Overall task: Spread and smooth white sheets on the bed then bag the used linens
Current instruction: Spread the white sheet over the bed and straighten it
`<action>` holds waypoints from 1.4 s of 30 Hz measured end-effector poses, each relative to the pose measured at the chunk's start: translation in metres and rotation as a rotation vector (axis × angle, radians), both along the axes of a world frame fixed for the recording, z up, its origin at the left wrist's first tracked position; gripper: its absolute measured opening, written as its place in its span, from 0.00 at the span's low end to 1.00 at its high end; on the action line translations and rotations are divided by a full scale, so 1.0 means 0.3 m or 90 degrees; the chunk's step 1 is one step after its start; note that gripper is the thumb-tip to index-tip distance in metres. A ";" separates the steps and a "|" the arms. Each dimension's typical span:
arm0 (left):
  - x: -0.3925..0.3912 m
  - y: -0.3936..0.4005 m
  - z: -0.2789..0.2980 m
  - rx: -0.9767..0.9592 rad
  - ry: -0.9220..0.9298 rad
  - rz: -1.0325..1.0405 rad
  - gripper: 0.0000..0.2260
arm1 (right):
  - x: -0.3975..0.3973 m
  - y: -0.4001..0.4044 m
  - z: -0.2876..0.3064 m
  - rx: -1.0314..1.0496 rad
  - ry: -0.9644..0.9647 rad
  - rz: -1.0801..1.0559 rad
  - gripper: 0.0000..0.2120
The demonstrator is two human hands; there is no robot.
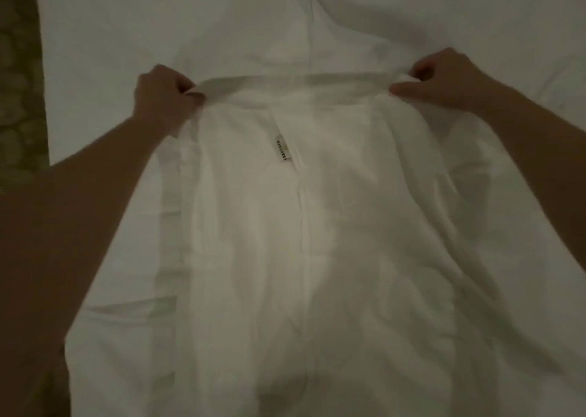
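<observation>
Both hands hold one hemmed edge of the sheet (304,226) stretched over the bed (126,36): the left hand (163,91) curls round one end, the right hand (444,79) pinches the other. To do this well, keep the edge taut and level, carry it squarely up the bed, and lay it down before smoothing outward. A label (281,148) shows near the centre seam, its print unreadable. The light is dim; the fabric beyond may be a pillow. The bed's edges are cut off, and no bag is in view.

Tag (282,151) lettering too blurred
</observation>
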State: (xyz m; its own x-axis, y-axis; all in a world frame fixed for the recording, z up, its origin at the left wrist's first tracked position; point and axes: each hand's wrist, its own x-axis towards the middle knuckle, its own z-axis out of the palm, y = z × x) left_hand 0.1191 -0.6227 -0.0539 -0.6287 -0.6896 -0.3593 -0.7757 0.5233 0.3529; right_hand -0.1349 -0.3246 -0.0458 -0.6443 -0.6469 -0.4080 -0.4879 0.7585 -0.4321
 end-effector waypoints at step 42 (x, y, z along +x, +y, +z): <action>-0.835 1.258 0.001 0.045 -0.303 -0.381 0.20 | -0.546 0.774 -0.160 -0.108 -0.008 -0.403 0.25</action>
State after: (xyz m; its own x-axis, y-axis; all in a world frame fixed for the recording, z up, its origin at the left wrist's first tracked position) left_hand -0.1314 -0.2453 -0.0535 -0.6538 -0.2451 -0.7159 -0.4436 0.8906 0.1002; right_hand -0.2985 -0.0923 -0.0939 -0.9173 -0.2003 -0.3441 0.0366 0.8182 -0.5738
